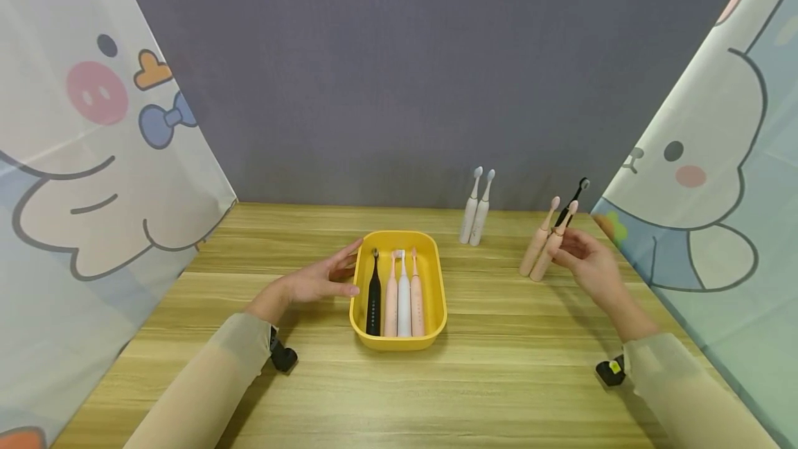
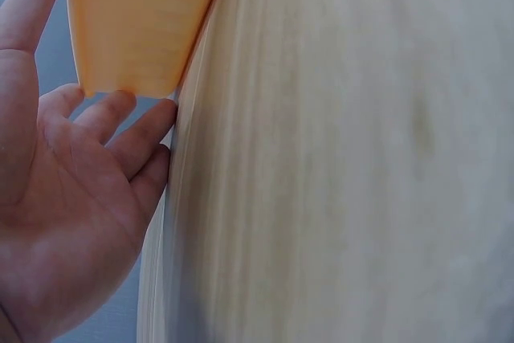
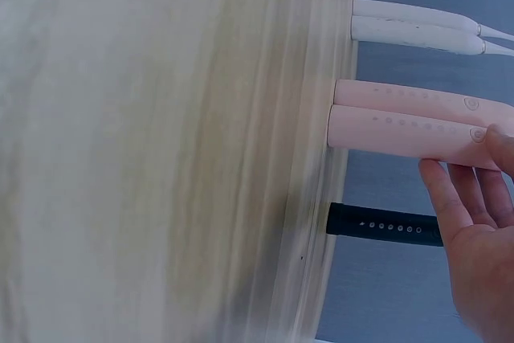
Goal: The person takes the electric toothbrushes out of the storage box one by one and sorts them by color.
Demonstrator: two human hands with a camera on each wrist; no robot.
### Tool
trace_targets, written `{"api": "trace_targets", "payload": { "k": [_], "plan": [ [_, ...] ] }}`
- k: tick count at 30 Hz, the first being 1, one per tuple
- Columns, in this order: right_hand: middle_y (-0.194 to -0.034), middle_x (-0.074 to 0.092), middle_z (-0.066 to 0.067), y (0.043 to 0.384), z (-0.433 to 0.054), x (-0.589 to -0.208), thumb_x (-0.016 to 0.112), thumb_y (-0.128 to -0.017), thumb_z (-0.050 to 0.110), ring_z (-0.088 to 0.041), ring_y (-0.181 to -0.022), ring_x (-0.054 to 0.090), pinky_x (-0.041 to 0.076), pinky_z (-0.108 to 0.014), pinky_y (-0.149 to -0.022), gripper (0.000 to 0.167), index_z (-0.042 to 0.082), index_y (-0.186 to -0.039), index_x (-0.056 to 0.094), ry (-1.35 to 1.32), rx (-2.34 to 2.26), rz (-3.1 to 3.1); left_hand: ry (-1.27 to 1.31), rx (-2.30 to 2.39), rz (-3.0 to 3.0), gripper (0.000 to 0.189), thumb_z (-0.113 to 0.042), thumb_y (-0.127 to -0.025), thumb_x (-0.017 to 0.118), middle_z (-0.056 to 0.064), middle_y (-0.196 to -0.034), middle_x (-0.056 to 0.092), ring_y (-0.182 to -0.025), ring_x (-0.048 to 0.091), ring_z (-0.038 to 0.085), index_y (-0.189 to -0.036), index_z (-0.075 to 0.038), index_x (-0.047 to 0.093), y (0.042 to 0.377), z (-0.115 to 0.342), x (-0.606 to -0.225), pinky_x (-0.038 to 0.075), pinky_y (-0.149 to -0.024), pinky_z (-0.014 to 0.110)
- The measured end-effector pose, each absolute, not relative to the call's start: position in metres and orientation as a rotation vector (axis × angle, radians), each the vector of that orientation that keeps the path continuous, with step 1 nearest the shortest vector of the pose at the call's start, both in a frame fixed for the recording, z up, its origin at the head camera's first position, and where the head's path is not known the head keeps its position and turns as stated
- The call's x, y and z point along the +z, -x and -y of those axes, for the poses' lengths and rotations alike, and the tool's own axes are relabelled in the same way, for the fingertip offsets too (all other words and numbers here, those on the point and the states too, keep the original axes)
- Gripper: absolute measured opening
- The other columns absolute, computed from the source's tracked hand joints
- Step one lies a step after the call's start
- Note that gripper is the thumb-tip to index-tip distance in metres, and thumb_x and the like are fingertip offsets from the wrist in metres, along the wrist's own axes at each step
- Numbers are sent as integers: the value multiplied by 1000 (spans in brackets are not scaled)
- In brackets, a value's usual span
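Note:
My right hand (image 1: 589, 265) pinches the front pink electric toothbrush (image 1: 546, 255) by its upper handle, thumb on the button side. Its base meets the wooden tabletop in the right wrist view. Right beside it stands a second pink toothbrush (image 3: 401, 95). A black toothbrush (image 3: 385, 225) stands upright behind my fingers, partly hidden in the head view. My left hand (image 1: 321, 277) rests against the left side of a yellow bin (image 1: 399, 344), fingertips touching its wall. Inside lie a black toothbrush (image 1: 373, 303), a white one (image 1: 404, 303) and two pink ones (image 1: 418, 303), side by side.
Two white electric toothbrushes (image 1: 475, 220) stand upright near the back of the wooden table (image 1: 399, 400). A grey panel (image 1: 399, 89) rises behind the table. Cartoon-printed sheets (image 1: 717, 158) hang at both sides.

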State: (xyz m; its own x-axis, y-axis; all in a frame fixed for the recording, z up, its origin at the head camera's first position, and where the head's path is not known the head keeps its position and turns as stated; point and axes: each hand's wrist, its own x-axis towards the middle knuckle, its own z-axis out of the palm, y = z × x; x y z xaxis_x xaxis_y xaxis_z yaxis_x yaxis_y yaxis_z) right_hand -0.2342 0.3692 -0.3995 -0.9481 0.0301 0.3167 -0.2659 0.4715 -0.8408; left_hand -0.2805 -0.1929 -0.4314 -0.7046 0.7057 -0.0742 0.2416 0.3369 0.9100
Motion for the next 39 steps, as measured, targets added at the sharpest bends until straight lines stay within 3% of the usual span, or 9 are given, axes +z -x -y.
{"api": "trace_targets", "payload": {
  "k": [39],
  "plan": [
    [-108, 60, 35, 235, -367, -402, 73, -107, 15, 20, -100, 59, 54, -3, -83, 59, -12, -155, 50, -133, 1376, 2496, -827, 1355, -2135, 113, -29, -103, 80, 16, -185, 15, -169, 21, 48, -178, -29, -4, 284, 193, -434, 19, -135, 69]
  ]
}}
